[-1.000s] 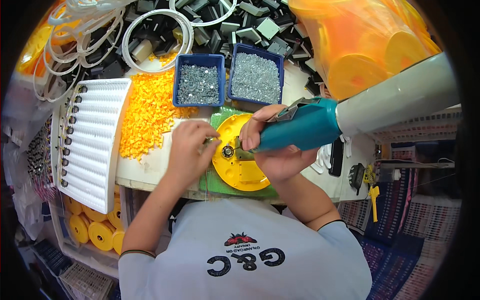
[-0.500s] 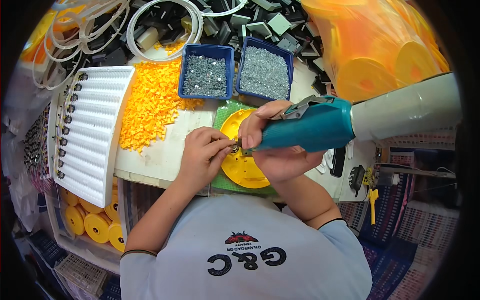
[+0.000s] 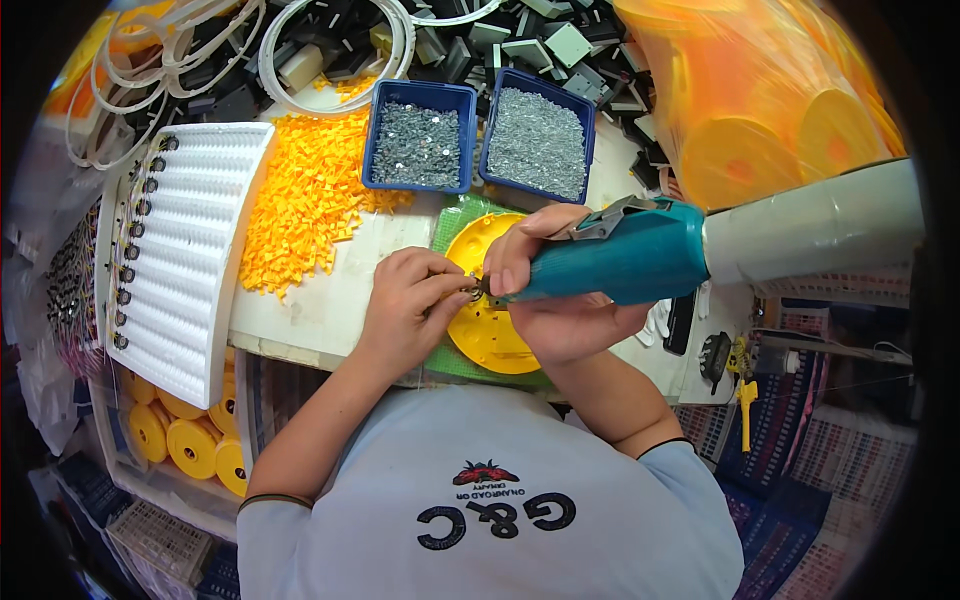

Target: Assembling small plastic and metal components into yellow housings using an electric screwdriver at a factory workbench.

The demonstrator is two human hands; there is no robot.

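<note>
head view, looking down: i see the right hand wrapped around a teal driver, fingers closed on its body, thumb on top near the grey trigger. the driver's long axis runs nearly level, left to right, with its tip pointing left toward the left hand. the grey sleeve behind the driver extends off toward the right rim.

the left hand is pinched, thumb and forefinger pressed together on a small dark part at the driver tip; i cannot tell what kind of part it is. both hands meet over the left edge of a yellow disc, which lies flat on a green mat at the front of the white bench. the left hand is the nearer one to the tip; the contact point lies just right of its fingertips.

surroundings: two blue bins of small grey metal pieces stand side by side just behind the disc. a heap of yellow chips lies left of the bins. a white ribbed tray lies further left, with dark rings along its left edge. a bag of orange discs sits at upper right, above the sleeve. nothing stands between the tip and the disc except the pinching fingers.
</note>
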